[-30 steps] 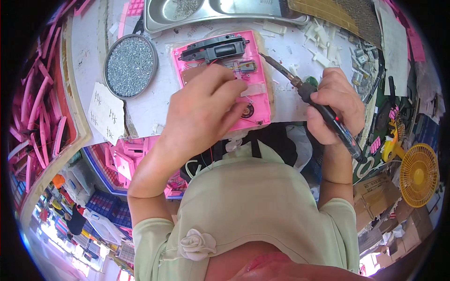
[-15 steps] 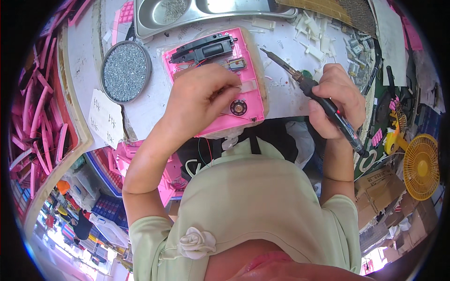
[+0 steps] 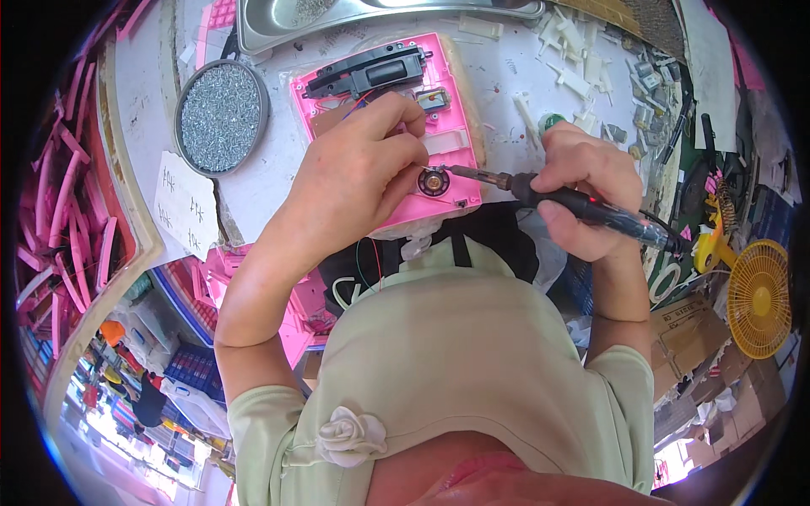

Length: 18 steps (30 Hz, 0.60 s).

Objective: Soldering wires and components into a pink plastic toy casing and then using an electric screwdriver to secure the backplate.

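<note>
Fingers (image 3: 396,148) of my left hand (image 3: 354,181) are pinching shut on a wire I cannot make out and pressing the pink casing (image 3: 447,152) at the counter's (image 3: 506,76) near edge, while my right hand (image 3: 582,190), closed around the soldering iron (image 3: 582,202), is touching its tip to the round speaker (image 3: 434,180), so the joint seems underway, not finished.

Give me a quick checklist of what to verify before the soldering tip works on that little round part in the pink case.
1. Soldering iron gripped firmly in the right hand: ok.
2. Tip lined up with the small round speaker: ok, it points at the speaker's right edge; actual contact cannot tell.
3. Pink case held steady by the left hand: ok, the hand rests on it.
4. Left fingers away from the hot tip: not ok, they sit right beside the speaker.
5. Red and blue wires away from the tip: ok, they lie higher up in the case.
</note>
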{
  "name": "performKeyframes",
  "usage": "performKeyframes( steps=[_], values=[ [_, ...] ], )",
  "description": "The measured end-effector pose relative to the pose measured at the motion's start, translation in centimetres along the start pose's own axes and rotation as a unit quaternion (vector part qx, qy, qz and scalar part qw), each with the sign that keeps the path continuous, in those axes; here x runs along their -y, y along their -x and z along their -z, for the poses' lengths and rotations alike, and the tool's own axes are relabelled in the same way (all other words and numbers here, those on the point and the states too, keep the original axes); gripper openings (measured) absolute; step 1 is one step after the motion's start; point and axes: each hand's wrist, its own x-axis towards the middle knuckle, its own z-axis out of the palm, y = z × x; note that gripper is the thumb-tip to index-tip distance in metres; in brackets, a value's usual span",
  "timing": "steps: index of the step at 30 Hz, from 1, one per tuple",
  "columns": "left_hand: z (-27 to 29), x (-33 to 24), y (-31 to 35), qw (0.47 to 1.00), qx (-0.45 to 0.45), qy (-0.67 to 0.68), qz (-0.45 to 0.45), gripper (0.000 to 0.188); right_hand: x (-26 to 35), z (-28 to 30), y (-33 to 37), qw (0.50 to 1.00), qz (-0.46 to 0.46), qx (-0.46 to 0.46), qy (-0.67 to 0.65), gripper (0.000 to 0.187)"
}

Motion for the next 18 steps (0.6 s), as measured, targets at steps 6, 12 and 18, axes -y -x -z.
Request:
performKeyframes(
  steps=[6, 12, 18],
  values=[
    [0.13, 0.26, 0.29, 1.0, -0.003, -0.004, -0.011, 0.021, 0.1, -0.41, 0.08, 0.999, -0.034, 0.024, 0.0, 0.019],
    [0.26, 0.25, 0.3, 1.0, 0.005, -0.011, -0.012, 0.021, 0.23, -0.52, -0.19, 0.998, -0.047, 0.032, 0.006, 0.018],
    [0.31, 0.17, 0.27, 1.0, 0.01, -0.01, -0.008, 0.021, 0.15, -0.62, -0.47, 0.998, -0.039, 0.039, 0.009, 0.019]
  ],
)
